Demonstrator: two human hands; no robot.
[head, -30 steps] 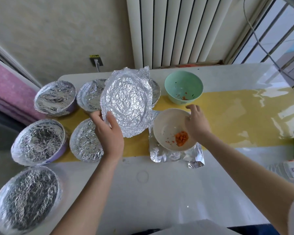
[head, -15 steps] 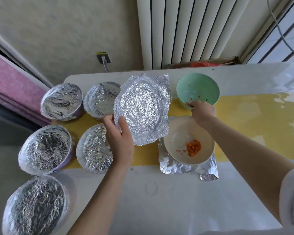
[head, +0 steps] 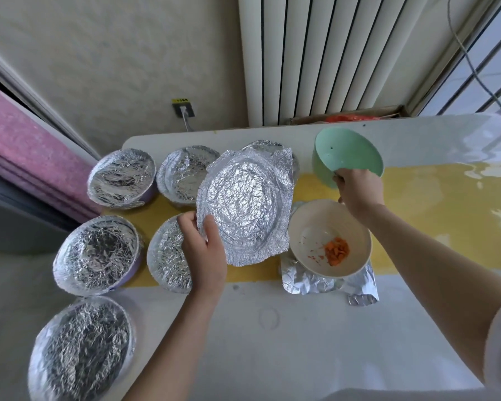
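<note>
Head view: the bowl-shaped foil cover (head: 243, 215) is held tilted over the yellow runner (head: 417, 227), pinched at its seven o'clock edge by the left hand (head: 204, 250). At two o'clock from it, the mint-green bowl (head: 344, 157) is gripped by its near rim in the right hand (head: 359, 189) and tipped. The foil is best kept uncrushed and the bowl levelled before joining. A cream bowl (head: 310, 227) with carrot bits (head: 336, 251) sits at four o'clock.

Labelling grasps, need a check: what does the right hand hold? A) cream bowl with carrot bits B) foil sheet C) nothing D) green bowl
D: the right hand grips the tilted green bowl at its near rim; the left hand holds the foil sheet.
</note>
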